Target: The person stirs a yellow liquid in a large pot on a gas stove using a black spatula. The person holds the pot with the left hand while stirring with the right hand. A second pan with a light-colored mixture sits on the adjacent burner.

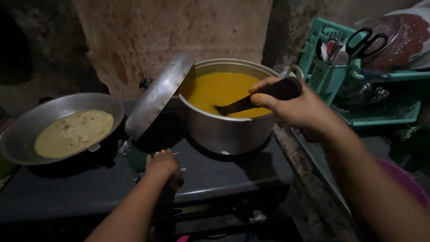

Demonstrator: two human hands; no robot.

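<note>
Orange soup [219,89] fills one steel pot [226,130] on the stove; my right hand [291,105] grips one dark ladle [257,97] in it. My left hand [165,166] rests curled on the stovetop [224,172]. Two vessels, one lid [156,96].

To your left you see a wide metal pan [62,127] of pale creamy food on the dark stove [215,175]. To your right, a teal dish rack [358,80] holds black-handled scissors [365,42], utensils and a patterned plate [405,38].

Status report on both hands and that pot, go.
Right hand grips dark ladle in metal pot of yellow soup. Left hand rests on stove. Lid leans alongside.
</note>
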